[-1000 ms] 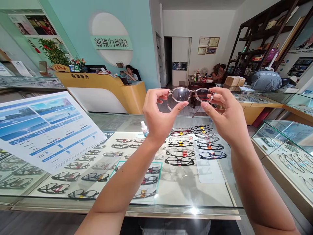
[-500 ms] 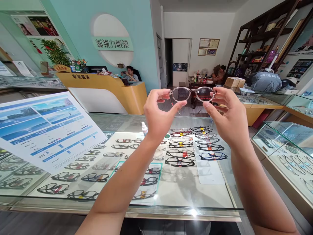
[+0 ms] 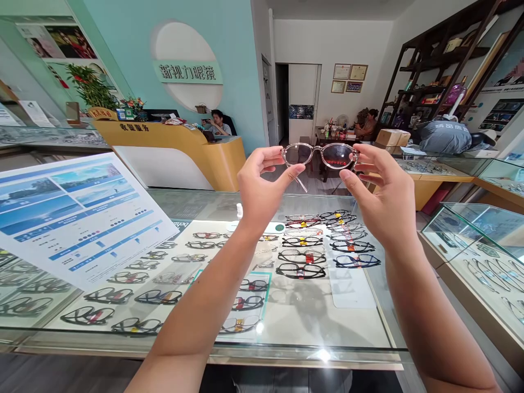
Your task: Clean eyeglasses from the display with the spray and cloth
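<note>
A pair of eyeglasses (image 3: 314, 148) with a clear-looking rim and dark-tinted lenses is held up above the glass counter. Red lettering shows on the right lens. My left hand (image 3: 266, 183) pinches the left end of the frame between thumb and fingers. The right end is gripped the same way by my right hand (image 3: 380, 194). One temple arm hangs down beside my left thumb. Below, several eyeglass frames (image 3: 302, 271) with red and yellow tags lie in rows on the counter.
A glass display counter (image 3: 327, 355) spans the front. A printed sheet (image 3: 88, 218) stands at its left, and a small white bottle (image 3: 239, 210) is partly behind my left forearm. Another glass case (image 3: 483, 218) is at right. A person (image 3: 221, 126) sits behind a yellow reception desk (image 3: 229, 158).
The eyeglasses have shifted slightly left and tilted, and more of the hanging temple arm shows. Both hands keep hold of them; my left hand has moved a little left.
</note>
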{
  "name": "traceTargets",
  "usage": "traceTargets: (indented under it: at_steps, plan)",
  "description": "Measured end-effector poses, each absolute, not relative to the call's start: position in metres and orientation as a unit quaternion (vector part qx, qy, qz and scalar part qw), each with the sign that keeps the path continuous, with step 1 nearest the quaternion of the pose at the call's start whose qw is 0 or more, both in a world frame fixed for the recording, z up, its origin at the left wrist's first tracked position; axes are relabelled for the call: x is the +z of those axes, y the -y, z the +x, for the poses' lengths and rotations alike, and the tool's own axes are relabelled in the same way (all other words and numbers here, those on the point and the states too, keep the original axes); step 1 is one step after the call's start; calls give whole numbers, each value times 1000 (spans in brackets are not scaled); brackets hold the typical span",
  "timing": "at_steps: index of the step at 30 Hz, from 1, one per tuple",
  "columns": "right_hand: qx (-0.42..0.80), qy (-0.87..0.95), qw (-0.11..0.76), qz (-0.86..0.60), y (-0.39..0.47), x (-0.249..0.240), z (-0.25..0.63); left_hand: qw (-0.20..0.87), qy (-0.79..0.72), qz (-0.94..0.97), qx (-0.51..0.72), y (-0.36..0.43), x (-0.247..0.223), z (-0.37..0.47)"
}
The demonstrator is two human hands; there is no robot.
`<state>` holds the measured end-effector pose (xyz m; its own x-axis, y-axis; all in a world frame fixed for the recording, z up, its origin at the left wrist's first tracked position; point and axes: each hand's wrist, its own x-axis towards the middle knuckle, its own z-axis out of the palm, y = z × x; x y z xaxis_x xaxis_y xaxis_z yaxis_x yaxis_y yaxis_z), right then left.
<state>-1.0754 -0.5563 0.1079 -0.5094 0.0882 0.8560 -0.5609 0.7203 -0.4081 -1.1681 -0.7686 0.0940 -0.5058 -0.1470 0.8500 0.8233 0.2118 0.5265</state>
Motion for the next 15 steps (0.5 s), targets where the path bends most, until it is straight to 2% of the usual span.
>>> traceTargets:
  at_steps: [15]
  plan:
    - [352,808,452,138,553,106,-1080,495,650,-254,-518,766,92,-1164]
